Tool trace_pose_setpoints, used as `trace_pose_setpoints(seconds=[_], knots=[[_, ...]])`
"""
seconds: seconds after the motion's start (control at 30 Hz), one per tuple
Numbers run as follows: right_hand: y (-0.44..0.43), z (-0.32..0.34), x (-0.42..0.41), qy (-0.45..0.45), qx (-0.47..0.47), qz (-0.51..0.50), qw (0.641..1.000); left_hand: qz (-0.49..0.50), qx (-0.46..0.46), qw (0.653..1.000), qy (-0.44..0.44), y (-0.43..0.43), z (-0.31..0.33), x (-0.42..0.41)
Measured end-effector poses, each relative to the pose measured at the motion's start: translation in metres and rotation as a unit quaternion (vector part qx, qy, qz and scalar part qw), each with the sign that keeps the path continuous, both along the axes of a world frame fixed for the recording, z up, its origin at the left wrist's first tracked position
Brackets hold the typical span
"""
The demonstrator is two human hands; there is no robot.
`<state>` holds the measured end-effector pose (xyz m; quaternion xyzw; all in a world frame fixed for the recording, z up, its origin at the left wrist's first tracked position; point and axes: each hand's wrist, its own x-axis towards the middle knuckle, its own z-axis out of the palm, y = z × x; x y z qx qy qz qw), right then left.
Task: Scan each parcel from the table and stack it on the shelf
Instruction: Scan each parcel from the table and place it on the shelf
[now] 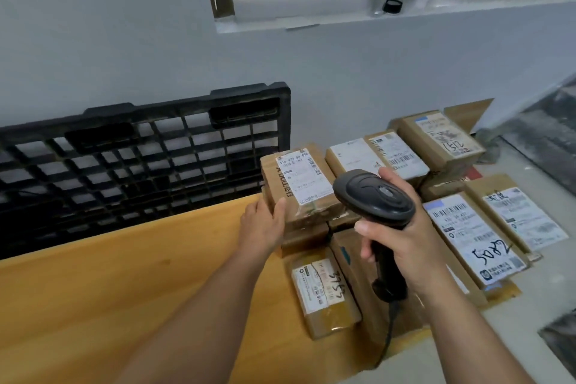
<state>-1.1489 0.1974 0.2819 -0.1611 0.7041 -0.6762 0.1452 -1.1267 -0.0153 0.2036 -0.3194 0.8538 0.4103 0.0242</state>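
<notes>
left hand (261, 224) flat against parcel (299, 181) side; right hand (405, 246) grips scanner (374, 196) beside it

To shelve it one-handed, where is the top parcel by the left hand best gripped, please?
Take the parcel by its near-left edge, from the left, where the left hand touches it: that side is open, other parcels crowd its right, and the right hand holds the barcode scanner.
</notes>
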Motion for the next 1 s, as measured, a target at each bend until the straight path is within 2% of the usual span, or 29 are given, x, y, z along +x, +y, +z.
trace_pose_setpoints(seconds=[0.2, 0.33, 0.6, 0.77, 1.0], knots=[[0.000, -0.013, -0.009, -0.051, -0.031, -0.016, 0.998, 0.007, 0.045, 0.997, 0.062, 0.005, -0.013, -0.017], [0.002, -0.018, -0.011, -0.064, -0.052, -0.017, 0.996, 0.005, 0.132, 0.985, 0.108, 0.015, 0.002, -0.018], [0.002, -0.020, -0.009, -0.063, -0.061, -0.013, 0.996, 0.103, 0.299, 0.944, 0.094, 0.012, 0.012, -0.022], [0.001, -0.018, -0.008, -0.060, -0.055, -0.007, 0.997, 0.109, 0.306, 0.939, 0.112, -0.004, 0.011, -0.011], [-0.002, -0.011, -0.002, -0.053, -0.041, 0.004, 0.998, 0.058, 0.242, 0.956, 0.155, -0.019, 0.020, 0.015]])
